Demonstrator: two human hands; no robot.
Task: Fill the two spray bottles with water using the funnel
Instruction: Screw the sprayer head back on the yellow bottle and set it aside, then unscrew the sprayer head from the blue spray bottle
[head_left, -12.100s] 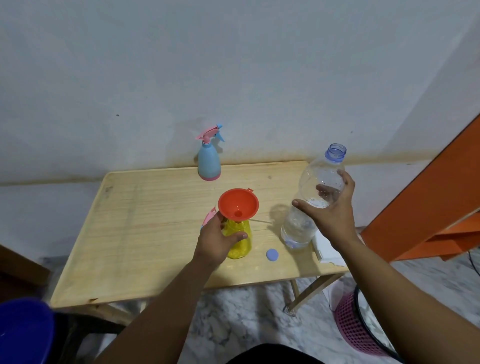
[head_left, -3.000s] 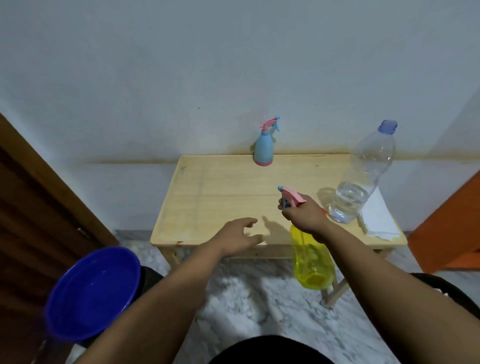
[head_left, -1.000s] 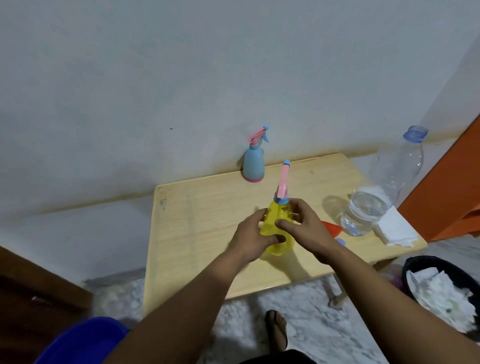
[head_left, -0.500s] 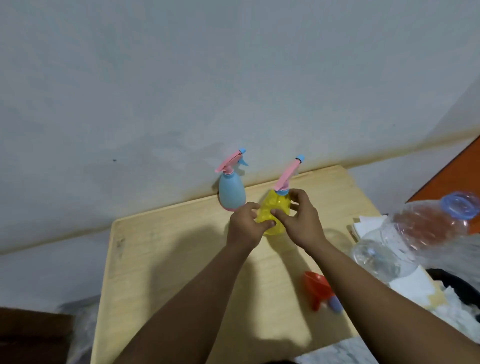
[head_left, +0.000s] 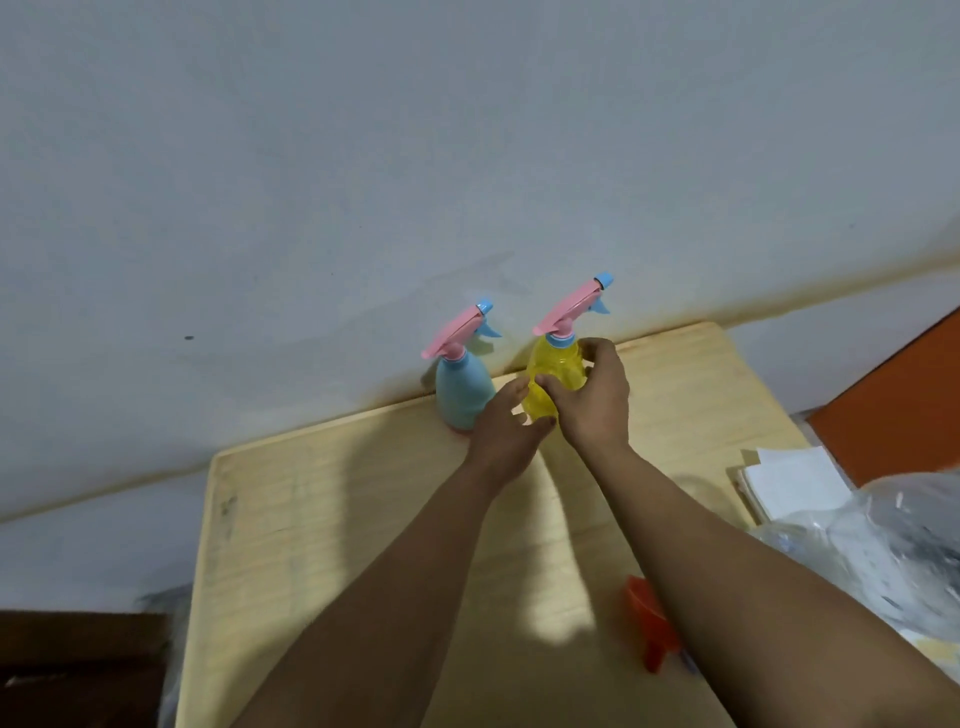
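Translucent yellow plastic spray bottle (head_left: 553, 382) stands upright at the far table edge, just right of the opaque blue spray bottle (head_left: 464, 392). Right hand (head_left: 592, 400) wraps it; left hand (head_left: 506, 423) loosely touches its near-left side.

Two bare forearms in view, no sleeves visible up to frame edge. Left hand (head_left: 506, 431) & right hand (head_left: 592, 402): no gloves, rings, watch or bands seen. Fingers (head_left: 597, 349) bare, nails short as far as visible. No markings or jewellery on either arm. Rest of person out of frame.
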